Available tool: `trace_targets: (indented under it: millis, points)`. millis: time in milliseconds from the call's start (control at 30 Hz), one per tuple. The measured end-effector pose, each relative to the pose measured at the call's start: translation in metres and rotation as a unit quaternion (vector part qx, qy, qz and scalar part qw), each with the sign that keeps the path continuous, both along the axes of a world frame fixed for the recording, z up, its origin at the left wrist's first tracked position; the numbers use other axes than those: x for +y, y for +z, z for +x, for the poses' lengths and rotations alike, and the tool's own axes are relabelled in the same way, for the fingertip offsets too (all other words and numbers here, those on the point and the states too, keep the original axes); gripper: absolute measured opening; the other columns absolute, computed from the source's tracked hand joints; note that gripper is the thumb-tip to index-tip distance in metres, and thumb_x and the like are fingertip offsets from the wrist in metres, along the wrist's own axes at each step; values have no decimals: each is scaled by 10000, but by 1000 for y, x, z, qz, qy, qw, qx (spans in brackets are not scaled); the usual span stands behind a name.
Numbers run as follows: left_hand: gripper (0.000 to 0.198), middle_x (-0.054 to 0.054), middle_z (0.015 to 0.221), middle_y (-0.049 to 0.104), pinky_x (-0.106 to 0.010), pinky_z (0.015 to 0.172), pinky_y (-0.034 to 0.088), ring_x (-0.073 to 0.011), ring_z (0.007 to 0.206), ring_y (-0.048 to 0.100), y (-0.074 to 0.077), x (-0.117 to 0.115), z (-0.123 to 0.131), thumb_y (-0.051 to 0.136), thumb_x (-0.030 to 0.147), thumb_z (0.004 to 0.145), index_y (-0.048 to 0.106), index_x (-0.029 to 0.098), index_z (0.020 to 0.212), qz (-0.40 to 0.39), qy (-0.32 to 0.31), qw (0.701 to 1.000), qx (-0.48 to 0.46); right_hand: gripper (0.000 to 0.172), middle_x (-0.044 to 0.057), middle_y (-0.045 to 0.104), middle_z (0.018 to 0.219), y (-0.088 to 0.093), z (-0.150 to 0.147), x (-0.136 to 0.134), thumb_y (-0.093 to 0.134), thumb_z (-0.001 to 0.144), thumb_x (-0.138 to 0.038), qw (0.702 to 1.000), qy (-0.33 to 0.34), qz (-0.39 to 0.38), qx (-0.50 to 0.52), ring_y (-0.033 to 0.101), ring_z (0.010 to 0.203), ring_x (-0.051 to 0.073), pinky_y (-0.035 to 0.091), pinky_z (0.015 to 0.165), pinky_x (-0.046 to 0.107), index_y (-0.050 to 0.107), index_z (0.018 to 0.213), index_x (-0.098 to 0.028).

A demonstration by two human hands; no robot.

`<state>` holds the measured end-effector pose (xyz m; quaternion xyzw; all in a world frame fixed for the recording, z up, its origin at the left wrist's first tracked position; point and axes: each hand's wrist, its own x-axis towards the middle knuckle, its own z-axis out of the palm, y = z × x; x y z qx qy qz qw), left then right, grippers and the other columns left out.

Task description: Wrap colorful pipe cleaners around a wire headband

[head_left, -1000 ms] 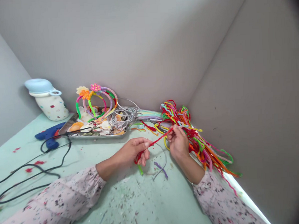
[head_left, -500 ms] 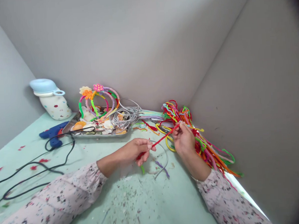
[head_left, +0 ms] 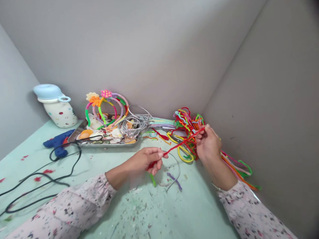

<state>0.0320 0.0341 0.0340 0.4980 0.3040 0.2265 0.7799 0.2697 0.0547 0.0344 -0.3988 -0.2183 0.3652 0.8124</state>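
Observation:
A red strand of yarn (head_left: 182, 142) stretches taut on a slant between my two hands. My left hand (head_left: 153, 159) pinches its lower end between thumb and fingers, and more red shows beneath the palm. Higher and to the right, my right hand (head_left: 208, 142) pinches the other end, in front of a heap of multicoloured yarn (head_left: 187, 119). Below my left hand lie a bright green piece (head_left: 152, 180), a purple piece (head_left: 175, 181) and a thin grey wire (head_left: 179, 168). Yellow-handled scissors (head_left: 183, 156) rest on the table between the hands, partly covered.
A metal tray (head_left: 107, 145) holds shell-like bits, colourful flower headbands (head_left: 106, 101) and coiled grey wire (head_left: 138, 122). Left of it are a blue glue gun (head_left: 59, 140) with a black cord (head_left: 50, 178) and a white bottle (head_left: 60, 114). Grey walls (head_left: 145, 45) enclose the table (head_left: 164, 219).
My right hand has moved right and slightly up, drawing out a longer length of the red yarn. The left hand has stayed nearly in place. More of the scissors shows.

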Motion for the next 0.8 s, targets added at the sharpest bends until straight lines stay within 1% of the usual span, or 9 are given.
trace_targets:
  millis: [100,200,267,333,467,567,700,733,800]
  points:
    - [211,17,584,589,-160,382,279,-44,393,483,-2,0,0,622,335,812,548,138,810,-6,-16,1000,6,212,-81,475,516,4,6,0,698,706,-320,1000,-6,0,2,407,405,28,287,336,127,556,685,-164]
    - [199,34,543,580,-163,339,248,-41,333,435,-5,0,0,609,340,822,547,151,827,4,-44,999,4,201,-79,470,514,10,9,-1,689,715,-305,1000,5,7,-13,405,406,28,282,335,125,555,681,-160]
    - [206,52,501,554,-162,320,239,-44,303,417,-7,0,0,594,359,833,552,159,859,5,-47,999,5,191,-78,469,515,13,11,-1,682,719,-298,1000,6,15,-23,402,406,26,275,333,125,560,683,-156]
    - [223,53,496,557,-158,324,260,-50,310,444,-8,-1,0,587,378,837,556,161,877,0,-40,999,5,183,-76,468,515,16,13,0,670,728,-293,1000,6,14,-25,404,408,27,277,334,127,561,681,-154]
    - [237,-6,618,645,-151,365,324,-67,407,559,-7,-3,-1,613,376,823,542,150,836,-25,-49,998,-2,170,-76,464,514,19,20,1,641,758,-286,1000,-11,-15,-10,409,406,29,284,337,128,560,683,-156]
    - [227,-16,610,652,-147,340,297,-72,398,565,-4,-3,-2,619,355,818,527,148,805,-24,-56,998,5,166,-79,459,515,21,26,1,635,767,-276,999,-27,-18,-18,398,399,25,277,332,125,560,679,-157]
    - [197,26,506,598,-149,293,215,-63,316,494,-4,-1,-1,585,348,836,530,159,825,-8,-48,999,9,182,-81,450,512,28,32,-1,650,761,-266,998,-47,1,-40,387,396,18,274,332,121,551,653,-157]
    - [196,30,505,596,-149,292,211,-60,311,486,-4,0,-1,580,350,840,533,160,838,-5,-39,999,2,185,-81,450,514,30,33,-1,656,759,-273,998,-45,5,-41,391,398,19,273,332,121,552,657,-158]
    - [205,29,535,609,-146,303,230,-55,322,492,-7,1,0,577,360,844,532,160,856,3,-10,1000,-16,192,-80,462,527,34,31,-2,674,752,-298,999,-20,10,-32,404,405,21,278,334,124,558,681,-163]
